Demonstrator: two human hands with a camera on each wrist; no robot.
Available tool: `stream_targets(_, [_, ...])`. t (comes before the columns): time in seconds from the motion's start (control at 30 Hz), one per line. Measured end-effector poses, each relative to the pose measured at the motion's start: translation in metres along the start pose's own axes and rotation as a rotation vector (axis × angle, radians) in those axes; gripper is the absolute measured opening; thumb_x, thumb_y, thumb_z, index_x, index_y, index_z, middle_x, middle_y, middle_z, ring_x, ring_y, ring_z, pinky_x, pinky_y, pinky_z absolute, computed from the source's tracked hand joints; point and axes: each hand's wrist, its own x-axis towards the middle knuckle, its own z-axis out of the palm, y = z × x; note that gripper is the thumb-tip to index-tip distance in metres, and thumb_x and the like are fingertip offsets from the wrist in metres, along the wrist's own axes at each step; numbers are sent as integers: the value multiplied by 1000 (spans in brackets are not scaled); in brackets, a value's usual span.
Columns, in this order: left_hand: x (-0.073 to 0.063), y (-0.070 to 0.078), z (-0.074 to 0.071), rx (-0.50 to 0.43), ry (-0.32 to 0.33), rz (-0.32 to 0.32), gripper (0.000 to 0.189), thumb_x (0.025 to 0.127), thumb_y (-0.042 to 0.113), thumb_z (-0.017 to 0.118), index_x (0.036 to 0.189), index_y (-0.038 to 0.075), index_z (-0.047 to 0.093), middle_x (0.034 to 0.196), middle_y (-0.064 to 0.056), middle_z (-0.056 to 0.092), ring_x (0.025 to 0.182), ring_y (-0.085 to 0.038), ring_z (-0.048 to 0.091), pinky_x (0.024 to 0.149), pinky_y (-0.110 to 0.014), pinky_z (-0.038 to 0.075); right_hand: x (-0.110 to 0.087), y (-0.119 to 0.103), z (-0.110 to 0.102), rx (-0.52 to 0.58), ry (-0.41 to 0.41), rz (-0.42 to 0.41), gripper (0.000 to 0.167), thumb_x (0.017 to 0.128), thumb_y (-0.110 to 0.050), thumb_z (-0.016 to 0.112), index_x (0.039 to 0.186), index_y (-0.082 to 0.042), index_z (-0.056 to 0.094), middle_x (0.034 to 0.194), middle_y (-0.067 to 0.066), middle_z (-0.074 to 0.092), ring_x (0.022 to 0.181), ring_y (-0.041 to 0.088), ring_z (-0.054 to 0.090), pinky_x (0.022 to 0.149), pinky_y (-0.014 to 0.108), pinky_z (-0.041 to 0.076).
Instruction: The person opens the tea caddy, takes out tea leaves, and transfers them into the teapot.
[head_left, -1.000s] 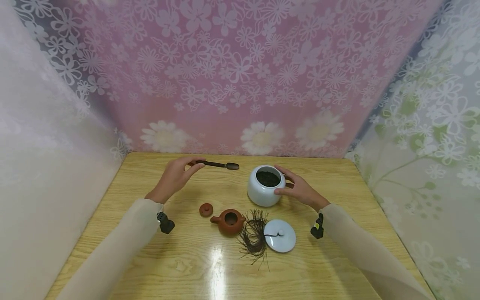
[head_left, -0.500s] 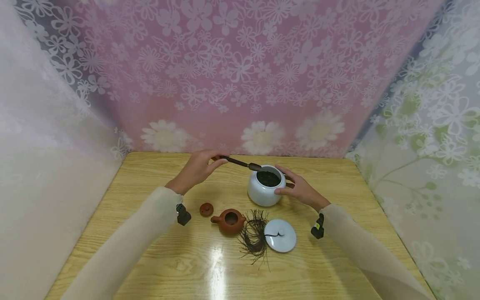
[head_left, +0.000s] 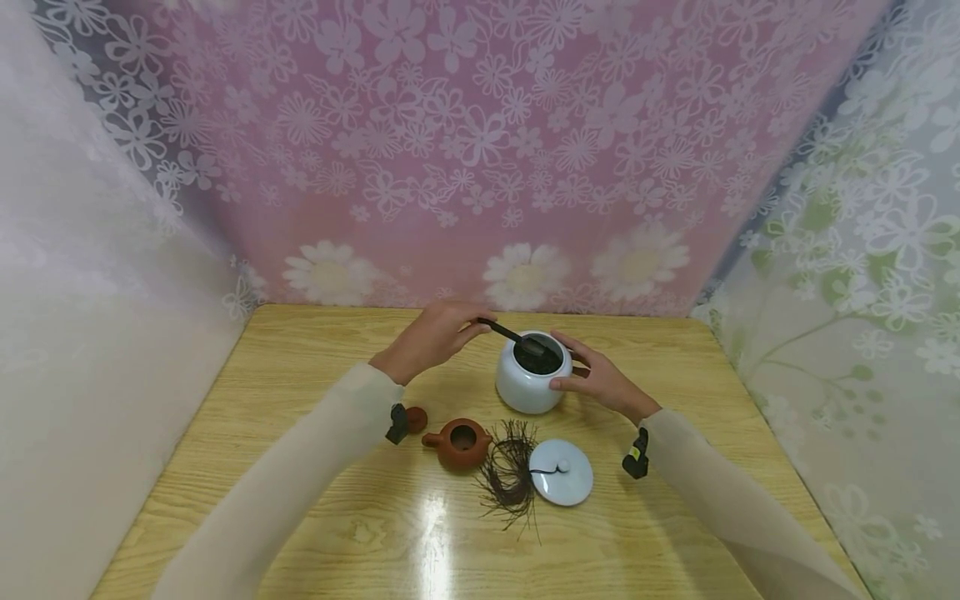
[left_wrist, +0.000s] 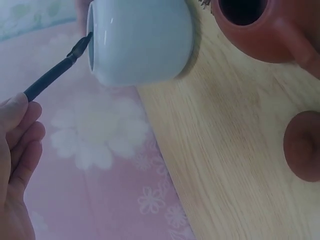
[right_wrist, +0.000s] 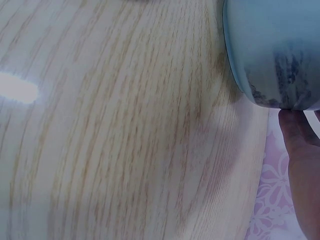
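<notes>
In the head view my left hand (head_left: pixel 435 337) pinches the handle of a dark tea scoop (head_left: pixel 500 329). The scoop's head dips inside the mouth of a white ceramic jar (head_left: pixel 525 392), over the dark tea leaves (head_left: pixel 534 360). In the left wrist view the scoop (left_wrist: pixel 49 79) slants past the rim, its tip hidden inside. My right hand (head_left: pixel 603 379) grips the jar's right side, thumb in front and fingers behind. Up close in the right wrist view, the right hand's fingers (right_wrist: pixel 300 145) meet the wall of the jar (right_wrist: pixel 280 50), which has a dark painted pattern.
A lidless reddish clay teapot (head_left: pixel 461 458) stands in front of the jar. Its small lid (head_left: pixel 417 419) lies to the left, partly behind the left wrist camera. The jar's white lid (head_left: pixel 573 483), with a dark tassel (head_left: pixel 510 479), lies on the wooden table (head_left: pixel 360 517).
My left hand has moved right with the tea scoop, bringing its head from left of the jar, past the rim, into the opening. The right hand and the jar have stayed put.
</notes>
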Motion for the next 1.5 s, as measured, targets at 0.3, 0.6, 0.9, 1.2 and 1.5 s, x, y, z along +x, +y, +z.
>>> stream_targets(0.3, [10, 15, 24, 188, -75, 112, 20, 107, 16, 72, 125, 14, 80, 118, -2, 81, 112, -20, 75, 97, -35, 62, 0, -1, 1, -11, -2, 6, 92, 100, -26, 83, 173, -37, 28, 181, 3, 25, 165, 41, 28, 128, 65, 36])
stream_targets(0.6, [7, 24, 49, 263, -133, 117, 25, 108, 14, 71, 132, 13, 78, 123, -7, 79, 115, -23, 74, 98, -35, 63, 0, 0, 2, -13, -7, -3, 92, 101, -26, 83, 173, -36, 28, 182, 5, 23, 165, 42, 29, 126, 64, 38])
stream_targets(0.9, [7, 29, 59, 76, -176, -13, 28, 112, 19, 66, 136, 12, 77, 130, -7, 78, 120, -23, 72, 103, -38, 60, 0, -2, 2, -16, -3, 4, 93, 101, -26, 83, 174, -37, 27, 182, 5, 24, 165, 42, 30, 125, 65, 40])
stream_targets(1.2, [-1, 21, 65, -125, -87, -157, 25, 111, 25, 67, 132, 16, 79, 125, -2, 80, 106, -16, 75, 89, -34, 61, -1, -1, 1, -13, -1, 6, 91, 101, -26, 82, 173, -39, 28, 182, 3, 24, 165, 41, 30, 126, 65, 38])
stream_targets(1.5, [-12, 8, 61, -269, 47, -278, 24, 110, 29, 69, 129, 19, 80, 111, 2, 80, 89, -13, 67, 72, -32, 51, -1, 0, 0, -7, -1, -1, 91, 101, -25, 83, 173, -39, 29, 182, 4, 24, 165, 42, 27, 128, 66, 35])
